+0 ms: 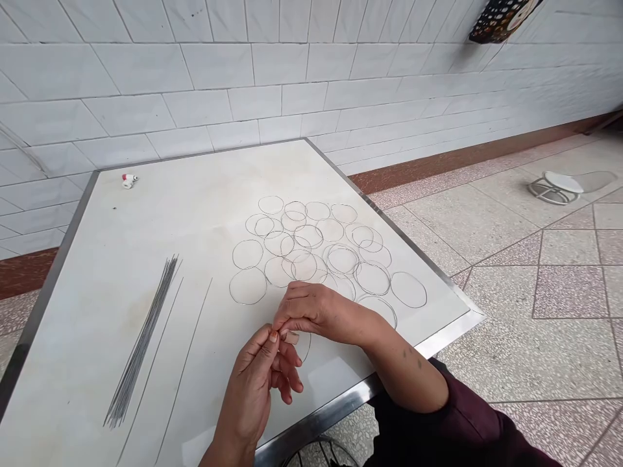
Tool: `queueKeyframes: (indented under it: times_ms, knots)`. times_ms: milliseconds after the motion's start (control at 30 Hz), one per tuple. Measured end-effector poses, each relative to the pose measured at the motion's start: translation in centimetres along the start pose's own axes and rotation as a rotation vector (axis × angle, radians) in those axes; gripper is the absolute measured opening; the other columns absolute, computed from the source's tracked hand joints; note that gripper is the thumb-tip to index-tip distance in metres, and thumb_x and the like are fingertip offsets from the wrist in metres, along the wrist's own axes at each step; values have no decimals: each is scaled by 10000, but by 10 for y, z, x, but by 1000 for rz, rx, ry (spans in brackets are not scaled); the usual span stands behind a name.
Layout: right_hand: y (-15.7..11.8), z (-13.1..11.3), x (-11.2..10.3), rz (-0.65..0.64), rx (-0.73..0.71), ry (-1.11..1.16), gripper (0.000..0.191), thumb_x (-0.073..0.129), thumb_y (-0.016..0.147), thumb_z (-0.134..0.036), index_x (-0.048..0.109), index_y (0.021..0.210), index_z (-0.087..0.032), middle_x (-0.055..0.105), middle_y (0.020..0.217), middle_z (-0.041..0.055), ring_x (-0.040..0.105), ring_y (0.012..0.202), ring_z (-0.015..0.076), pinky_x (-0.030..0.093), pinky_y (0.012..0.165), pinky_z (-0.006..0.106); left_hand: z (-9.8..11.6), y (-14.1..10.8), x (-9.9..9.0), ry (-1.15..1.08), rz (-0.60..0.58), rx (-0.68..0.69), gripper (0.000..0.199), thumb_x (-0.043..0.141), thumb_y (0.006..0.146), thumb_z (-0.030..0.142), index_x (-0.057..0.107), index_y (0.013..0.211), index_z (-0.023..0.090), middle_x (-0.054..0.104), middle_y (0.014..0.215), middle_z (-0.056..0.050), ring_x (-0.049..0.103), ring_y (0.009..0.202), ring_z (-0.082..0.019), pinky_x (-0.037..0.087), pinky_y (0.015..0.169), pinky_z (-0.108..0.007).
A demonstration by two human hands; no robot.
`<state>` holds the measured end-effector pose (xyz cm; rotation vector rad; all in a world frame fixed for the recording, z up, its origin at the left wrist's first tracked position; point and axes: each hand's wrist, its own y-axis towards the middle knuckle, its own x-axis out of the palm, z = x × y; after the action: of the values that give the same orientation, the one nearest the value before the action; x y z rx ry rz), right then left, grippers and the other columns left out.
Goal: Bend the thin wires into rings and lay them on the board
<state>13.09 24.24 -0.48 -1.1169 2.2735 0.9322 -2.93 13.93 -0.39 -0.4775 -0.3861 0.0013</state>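
Observation:
My left hand comes up from the bottom edge, its thumb and index finger pinched together. From the right, my right hand meets it, fingertips closed at the same spot. A thin wire ring shows as a curved arc beside the fingers; both hands grip it where its ends are hidden. A tan band sits by the left fingers. Many finished-looking wire circles lie overlapping on the white table just beyond my hands. To the left rests a bundle of straight grey wires, with two single wires alongside.
The white table has a metal edge and stands near a tiled wall. A small red-and-white item is at its far left corner. A low stool stands on the floor to the right. A dark patterned object hangs on the wall.

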Motion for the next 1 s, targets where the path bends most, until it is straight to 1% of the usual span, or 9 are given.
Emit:
queueKeyframes:
  times_ms: [67, 167, 367, 500, 633, 833, 1000]
  knots:
    - [0, -1, -2, -5, 6, 22, 179, 527, 999, -290, 670, 1042, -192, 699, 906, 25, 567, 886, 137, 488, 844, 294, -1, 0, -1, 15, -7, 6, 348, 623, 842, 517, 645, 819, 170, 627, 678, -27, 579, 471, -132, 354, 401, -222]
    - [0, -2, -5, -14, 3, 39, 158, 551, 988, -275, 674, 1031, -186, 696, 885, 17, 562, 859, 130, 485, 831, 280, -1, 0, -1, 47, -12, 12, 342, 600, 860, 510, 646, 826, 172, 628, 666, -25, 584, 477, -140, 358, 407, -227]
    - [-3, -6, -11, -61, 21, 38, 156, 540, 995, -260, 678, 1027, -195, 695, 874, 11, 578, 855, 121, 487, 807, 261, -1, -1, -2, 113, -27, -21, 378, 584, 861, 547, 639, 821, 175, 637, 647, -37, 591, 473, -158, 368, 411, -239]
    - [-3, -6, -10, -63, 22, 5, 167, 534, 998, -277, 680, 997, -196, 689, 840, 10, 574, 831, 124, 484, 781, 257, -2, 0, -3, 162, -56, -18, 395, 577, 858, 565, 642, 825, 176, 640, 661, -41, 603, 485, -162, 390, 417, -243]
    - [-3, -5, -10, -46, 12, 20, 161, 546, 991, -281, 680, 978, -192, 686, 825, 10, 569, 808, 129, 482, 781, 262, -2, 0, -3, 201, -38, 8, 365, 566, 870, 530, 646, 805, 180, 626, 640, -29, 599, 470, -153, 387, 411, -237]
    - [-3, -4, -9, -15, -17, -21, 157, 563, 981, -291, 674, 942, -187, 671, 856, 24, 560, 836, 135, 481, 797, 266, -1, 0, 0, 209, -16, 5, 356, 543, 884, 510, 626, 767, 184, 617, 622, -22, 591, 459, -149, 373, 407, -235]
    - [-3, -8, -9, -40, 36, -61, 119, 575, 972, -272, 641, 937, -179, 638, 858, 27, 563, 851, 142, 486, 765, 262, -1, 0, -1, 142, -40, -19, 348, 534, 889, 512, 592, 765, 193, 629, 682, -30, 575, 475, -142, 341, 401, -234]
